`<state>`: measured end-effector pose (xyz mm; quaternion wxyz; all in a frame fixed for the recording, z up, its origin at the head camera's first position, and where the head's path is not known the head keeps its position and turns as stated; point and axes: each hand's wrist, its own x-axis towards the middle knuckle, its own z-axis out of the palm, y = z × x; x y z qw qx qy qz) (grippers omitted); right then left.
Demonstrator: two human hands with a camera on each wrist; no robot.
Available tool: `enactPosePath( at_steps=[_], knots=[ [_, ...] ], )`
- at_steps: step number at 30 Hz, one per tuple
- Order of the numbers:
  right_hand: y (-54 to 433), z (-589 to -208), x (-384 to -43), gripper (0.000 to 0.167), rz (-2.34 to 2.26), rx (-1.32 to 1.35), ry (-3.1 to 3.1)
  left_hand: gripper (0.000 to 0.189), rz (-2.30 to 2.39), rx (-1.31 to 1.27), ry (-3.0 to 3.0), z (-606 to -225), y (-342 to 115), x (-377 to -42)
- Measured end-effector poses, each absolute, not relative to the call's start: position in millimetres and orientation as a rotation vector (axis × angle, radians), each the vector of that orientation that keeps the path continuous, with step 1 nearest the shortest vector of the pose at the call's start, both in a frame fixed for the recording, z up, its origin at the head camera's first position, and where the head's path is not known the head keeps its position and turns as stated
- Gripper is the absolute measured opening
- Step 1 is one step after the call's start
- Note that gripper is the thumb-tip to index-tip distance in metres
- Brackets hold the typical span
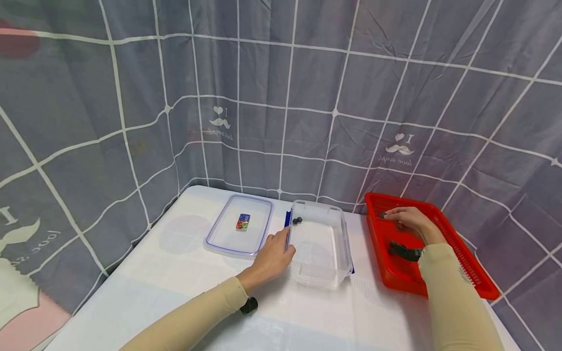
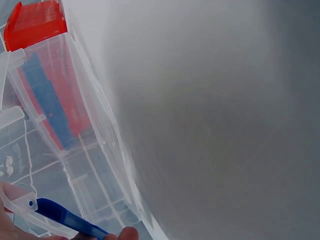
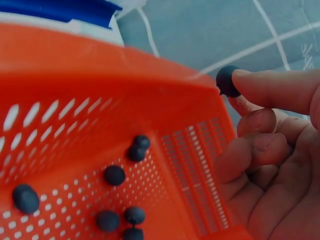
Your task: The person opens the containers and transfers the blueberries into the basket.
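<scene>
My right hand (image 1: 410,222) is over the red plastic basket (image 1: 381,265), pinching a small dark ball (image 3: 228,81) between thumb and index finger. Several more dark balls (image 3: 114,175) lie on the basket's perforated bottom in the right wrist view. At the left side of a clear plastic container (image 1: 316,253), my left hand (image 1: 273,256) grips the rim. Its fingers curl by a blue latch (image 2: 67,218) there. A few dark balls (image 1: 297,220) rest in the container's far left corner.
A clear lid (image 1: 221,234) with a blue seal and a fruit label lies left of the container. All this stands on a white-covered table (image 1: 175,273). A grey grid-patterned curtain (image 1: 263,122) hangs behind and at both sides.
</scene>
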<state>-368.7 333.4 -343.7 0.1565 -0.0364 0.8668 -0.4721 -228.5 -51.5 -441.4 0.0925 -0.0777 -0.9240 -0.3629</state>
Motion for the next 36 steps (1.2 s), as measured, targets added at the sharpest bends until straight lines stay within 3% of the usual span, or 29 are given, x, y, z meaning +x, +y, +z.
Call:
enactPosePath(
  at_steps=[7,23,32,36],
  knots=[
    [344.2,-353.1,-368.3,0.05,-1.327,-0.065,2.467,0.063,-1.059,-0.223,-2.74,-442.8,-51.2,-228.2],
    [343.2,-355.9,-369.1,0.031,-1.351,-0.08,2.463,0.063,-1.064,-0.232,-2.745,-443.2,-51.9,-229.7],
    [317.5,-346.9,-368.2,0.05,-1.291,-0.16,2.531,0.064,-1.061,-0.238,-2.757,-443.4,-50.9,-230.2],
    [301.0,-341.4,-368.5,0.047,-1.317,-0.205,2.516,0.064,-1.066,-0.236,-2.763,-443.0,-50.5,-229.7]
  ],
)
